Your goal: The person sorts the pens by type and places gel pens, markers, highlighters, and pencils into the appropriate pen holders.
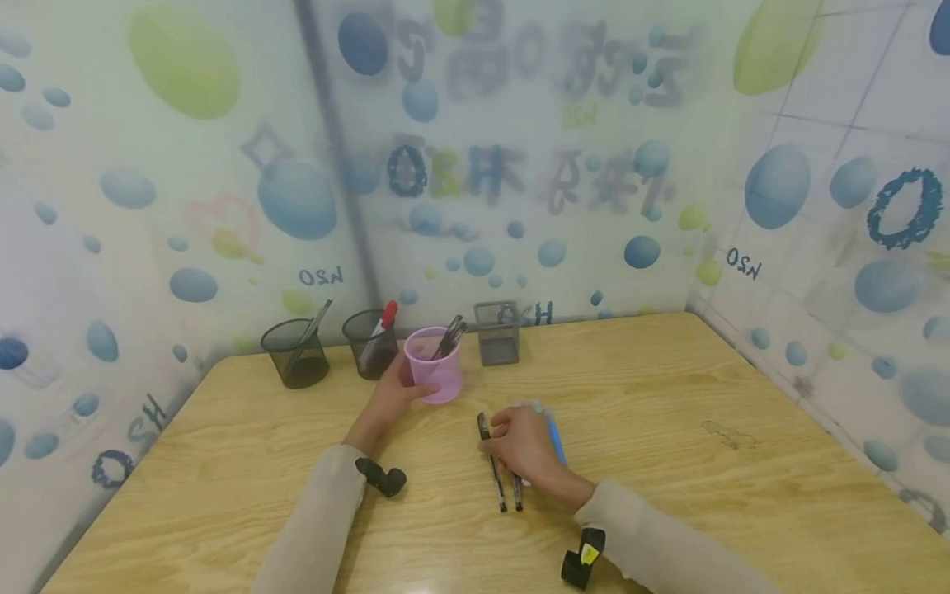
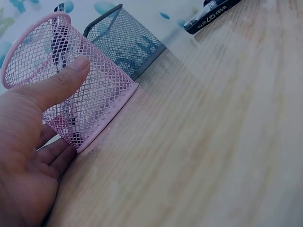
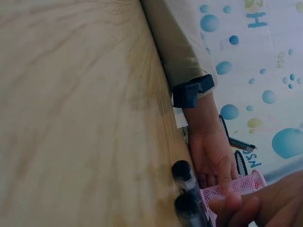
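Observation:
My left hand [image 1: 393,389] grips a pink mesh pen holder [image 1: 438,384], with the thumb along the near side and the other fingers behind and below. Black pens [image 1: 449,338] stand inside the holder. Two more black pens lie side by side on the table: the left pen [image 1: 495,478] and the right pen [image 1: 517,495]. Over them is my right hand [image 1: 529,445], thumb and index finger apart, fingertips right at the left pen. Part of the right pen is hidden under this hand. A blue flat item [image 1: 556,437] shows beside the right hand, mostly covered.
Two black mesh cups stand at the back left, one cup [image 1: 298,363] with a pencil-like stick, the other cup [image 1: 371,355] with a red-capped marker [image 1: 387,318]. A square grey mesh holder [image 1: 498,342] is right of the pink one. Printed walls border the wooden table [image 1: 653,379].

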Demonstrator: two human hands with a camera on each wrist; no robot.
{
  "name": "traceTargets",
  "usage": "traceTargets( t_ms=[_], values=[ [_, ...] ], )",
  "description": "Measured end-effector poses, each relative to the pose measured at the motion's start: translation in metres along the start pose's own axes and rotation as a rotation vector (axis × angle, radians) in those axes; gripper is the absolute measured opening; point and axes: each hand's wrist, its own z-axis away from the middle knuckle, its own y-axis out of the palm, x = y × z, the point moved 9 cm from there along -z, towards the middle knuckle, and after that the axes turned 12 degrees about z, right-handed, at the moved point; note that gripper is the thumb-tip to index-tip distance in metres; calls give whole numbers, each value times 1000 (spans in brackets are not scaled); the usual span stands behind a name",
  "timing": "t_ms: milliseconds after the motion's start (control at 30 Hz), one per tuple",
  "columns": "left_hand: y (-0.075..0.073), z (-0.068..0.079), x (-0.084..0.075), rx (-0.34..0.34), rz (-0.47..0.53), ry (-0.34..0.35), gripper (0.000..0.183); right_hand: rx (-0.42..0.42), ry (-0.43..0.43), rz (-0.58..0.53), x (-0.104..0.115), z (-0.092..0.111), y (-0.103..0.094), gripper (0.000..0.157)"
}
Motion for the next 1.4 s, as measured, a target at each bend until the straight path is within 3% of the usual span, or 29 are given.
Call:
traceTargets(
  t_ms=[133, 367, 467, 633, 733, 933, 1100, 1400],
  values=[
    [1, -1, 0, 3, 1, 4, 78, 13, 0, 15, 0, -3, 3, 35],
    [-9, -10, 26, -14, 23, -2, 80, 44, 19, 59, 0, -9, 7, 28],
    [-11, -11, 30, -31, -14, -2, 79, 55, 5, 88, 1, -10, 8, 22],
    [-13, -10, 31, -43, -29, 3, 77, 58, -56, 138, 6, -13, 9, 9],
    [-12, -9, 30, -30, -3, -1, 77, 61, -61, 170, 7, -14, 10, 17],
    [-4, 0, 7, -3, -13, 18, 75, 66, -40, 190, 6, -18, 10, 25],
    [-2, 2, 1, 2, -20, 12, 75, 2, -9, 163, 7, -27, -4, 19],
    [-11, -11, 29, -19, 3, 13, 77, -106, 98, -19, 16, -45, -48, 11]
  ],
)
